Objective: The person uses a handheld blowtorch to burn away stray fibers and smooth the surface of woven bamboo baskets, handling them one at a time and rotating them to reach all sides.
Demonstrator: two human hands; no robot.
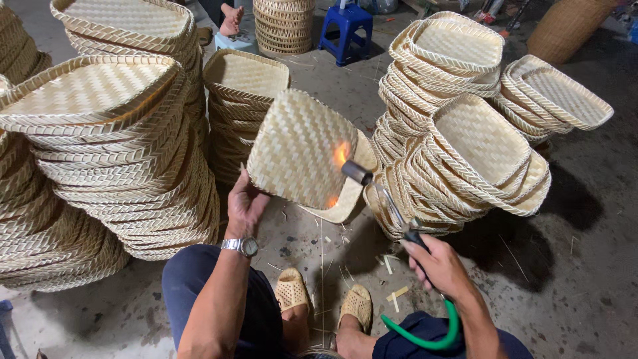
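Head view: left hand (244, 207) grips the near edge of a woven tray (299, 149), held tilted up at centre between the basket stacks (113, 153); right hand (435, 262) is clenched on a torch (382, 196) fed by a green hose (438, 336). Flame (340, 154) licks the tray's right side. Lingering there would likely scorch or ignite the weave, and the stacks stand just beside it

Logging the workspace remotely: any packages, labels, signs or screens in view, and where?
None can be made out: no package, label, sign or screen.
Nearest to one: a silver wristwatch on the left wrist, its face too small to tell.
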